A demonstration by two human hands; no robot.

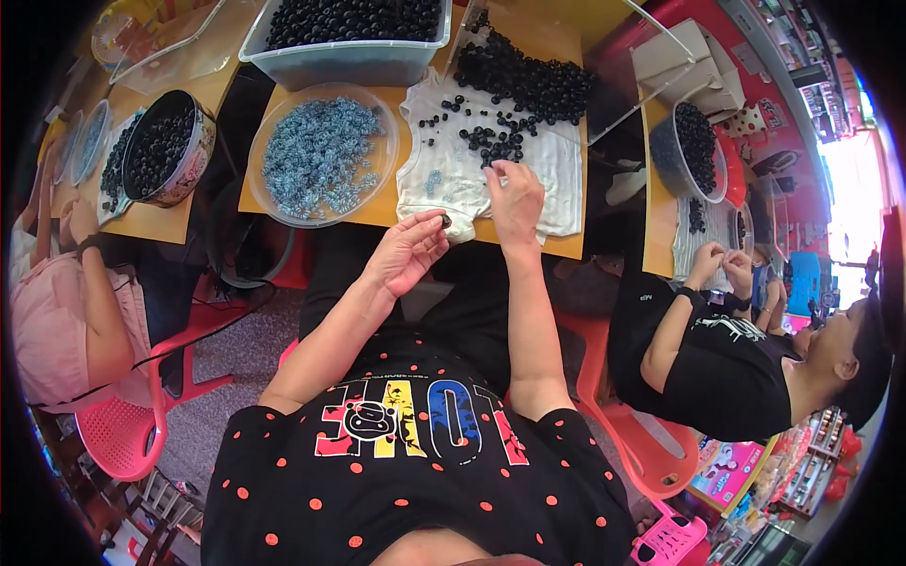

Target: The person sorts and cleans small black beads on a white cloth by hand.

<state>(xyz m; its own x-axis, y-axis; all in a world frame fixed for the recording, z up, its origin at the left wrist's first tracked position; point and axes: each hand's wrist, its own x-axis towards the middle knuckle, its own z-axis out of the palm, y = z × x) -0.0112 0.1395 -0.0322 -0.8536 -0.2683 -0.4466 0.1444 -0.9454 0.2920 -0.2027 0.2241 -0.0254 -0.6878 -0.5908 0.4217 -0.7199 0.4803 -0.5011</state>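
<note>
My left hand (408, 253) pinches a small black round piece (445, 221) between thumb and fingertips, above the near edge of the table. My right hand (517, 203) reaches over a white cloth (557, 193), its thumb and fingers drawn together. Its fingertips are at the near edge of some loose black round pieces (491, 143); whatever they grip is too small to make out. Farther back on the cloth lies a larger heap of black pieces (519, 80). A few light-blue pieces (433, 182) lie between my hands.
A shallow clear round tray (385, 174) of light-blue pieces stands left. Behind it is a plastic tub (344, 64) of black pieces. A clear panel (651, 85) stands at the far right. People with similar bowls (189, 179) sit on both sides.
</note>
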